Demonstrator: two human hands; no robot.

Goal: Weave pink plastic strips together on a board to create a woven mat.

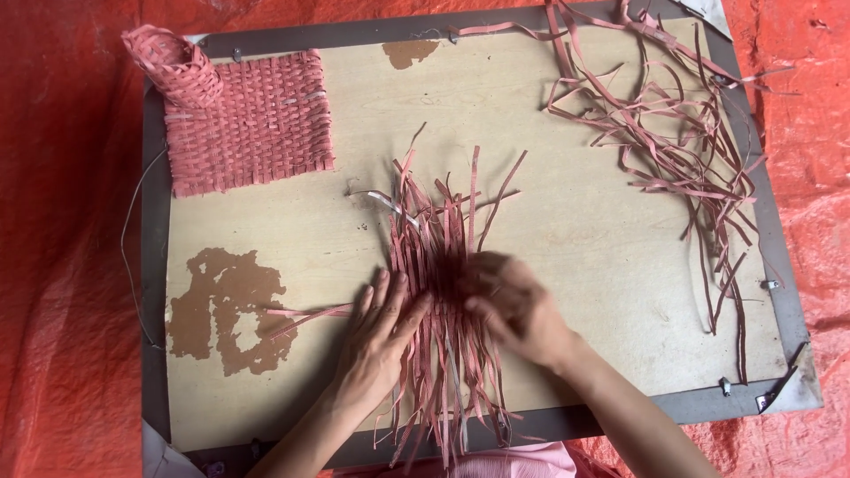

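Your left hand [382,329] lies flat and open, palm down, fingers spread, pressing on the left edge of the bundle of pink strips [440,292] at the middle of the wooden board [567,257]. Your right hand [518,310] rests on the same bundle from the right side; it is blurred, the fingers appear curled over the strips, and whether it grips any of them cannot be determined. The two hands sit just beside each other, with strips between them.

The strips run mostly lengthwise, fanning out above the hands and trailing over the near edge of the board. A few strips [305,314] stick out sideways to the left of your left hand.

A finished woven pink mat [252,128] lies at the far left corner of the board, with a small woven basket [173,64] tipped on its corner. A loose tangle of spare strips [682,133] occupies the far right side. The board lies on an orange tarp [62,265].
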